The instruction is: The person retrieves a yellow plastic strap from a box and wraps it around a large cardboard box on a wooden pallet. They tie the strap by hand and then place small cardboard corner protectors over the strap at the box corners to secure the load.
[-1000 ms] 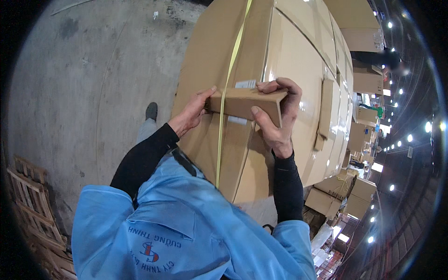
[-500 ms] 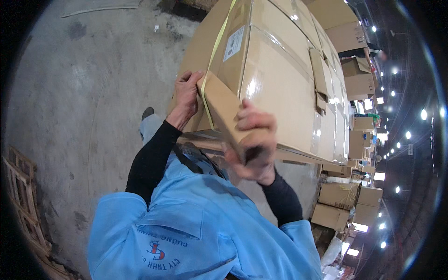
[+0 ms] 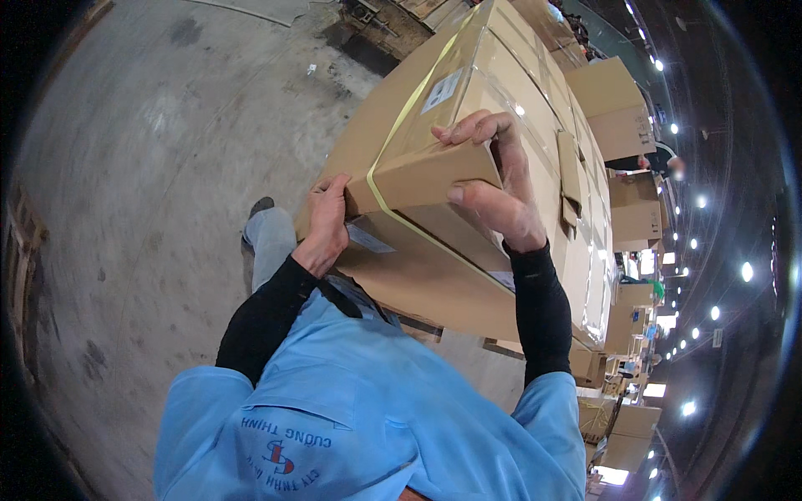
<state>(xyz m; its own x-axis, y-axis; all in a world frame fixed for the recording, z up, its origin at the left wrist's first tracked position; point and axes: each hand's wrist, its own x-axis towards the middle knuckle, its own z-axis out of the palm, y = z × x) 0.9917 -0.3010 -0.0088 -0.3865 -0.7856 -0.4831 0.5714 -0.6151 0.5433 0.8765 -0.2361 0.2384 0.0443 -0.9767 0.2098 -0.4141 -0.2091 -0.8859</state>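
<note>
A folded brown cardboard edge guard (image 3: 424, 174) sits across the near upper edge of a large carton (image 3: 393, 280). A yellow strap (image 3: 393, 134) runs over the carton's top, crosses the guard and slants down the near side. My left hand (image 3: 328, 224) is closed on the guard's left end, thumb on top. At the other end my right hand (image 3: 505, 179) holds the guard, fingers over its upper face and thumb against its front face. White labels show on the carton's top (image 3: 441, 90) and near side.
A torn cardboard flap (image 3: 570, 179) sticks out on the carton's taped right face. More cartons (image 3: 631, 209) stand along the right. A wooden pallet (image 3: 25, 242) lies on the concrete floor at far left. Another person's hand (image 3: 675, 167) shows among the far cartons.
The guard has swung from steeply slanted to nearly level along the carton's edge, under the strap. My right hand has moved up and right; my view has shifted and turned.
</note>
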